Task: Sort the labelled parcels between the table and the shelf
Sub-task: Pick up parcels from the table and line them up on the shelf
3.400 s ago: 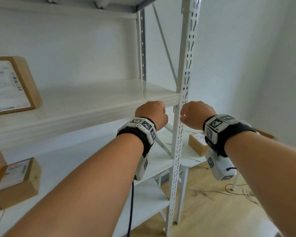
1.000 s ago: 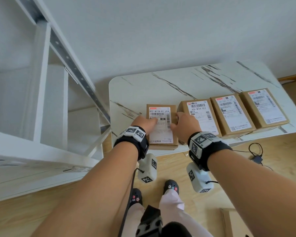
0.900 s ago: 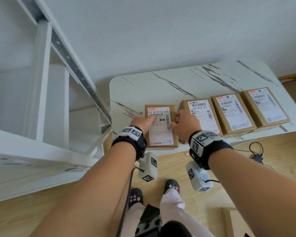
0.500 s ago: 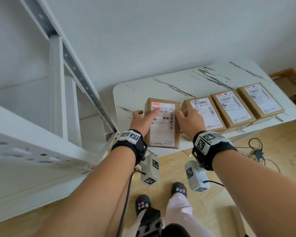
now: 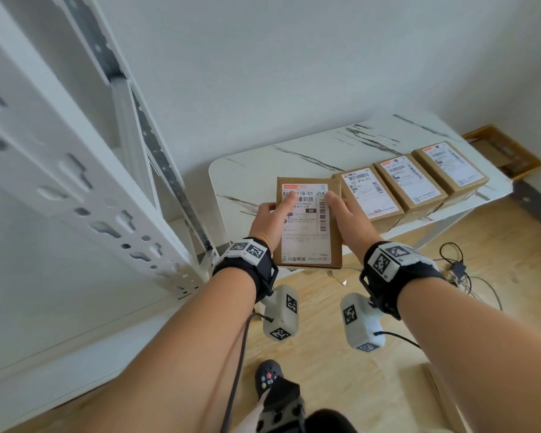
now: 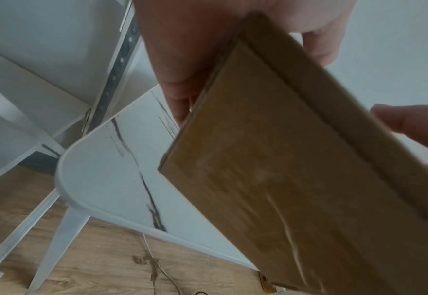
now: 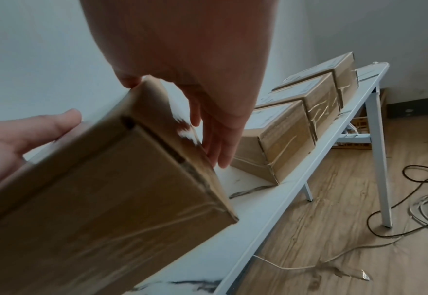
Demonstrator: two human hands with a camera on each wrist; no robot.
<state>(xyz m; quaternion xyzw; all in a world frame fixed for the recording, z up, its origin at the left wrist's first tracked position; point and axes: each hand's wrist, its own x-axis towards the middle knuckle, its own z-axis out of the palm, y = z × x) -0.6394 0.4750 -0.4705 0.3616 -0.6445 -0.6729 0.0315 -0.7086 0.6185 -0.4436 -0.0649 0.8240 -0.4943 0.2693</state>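
Observation:
A brown labelled parcel (image 5: pixel 306 226) hangs tilted above the near left corner of the marble table (image 5: pixel 263 179). My left hand (image 5: pixel 272 214) grips its left edge and my right hand (image 5: pixel 345 214) its right edge, thumbs on the label and fingers underneath. The left wrist view shows the parcel's taped underside (image 6: pixel 296 179) off the table top (image 6: pixel 122 179). The right wrist view shows the parcel's end (image 7: pixel 107 189) between my right hand (image 7: pixel 202 111) and the left fingers (image 7: pixel 18 135). Three more labelled parcels (image 5: pixel 367 192) (image 5: pixel 409 181) (image 5: pixel 452 167) lie in a row on the table.
The white metal shelf's perforated upright (image 5: pixel 75 170) stands close on the left, its lower board (image 5: pixel 60 354) below it. Cables and an adapter (image 5: pixel 456 270) lie on the wooden floor right of the table. My feet (image 5: pixel 267 376) are just before the table edge.
Both hands went from the shelf post to the leftmost parcel on the table, gripped it and lifted it off the top toward me. The other three parcels have not moved.

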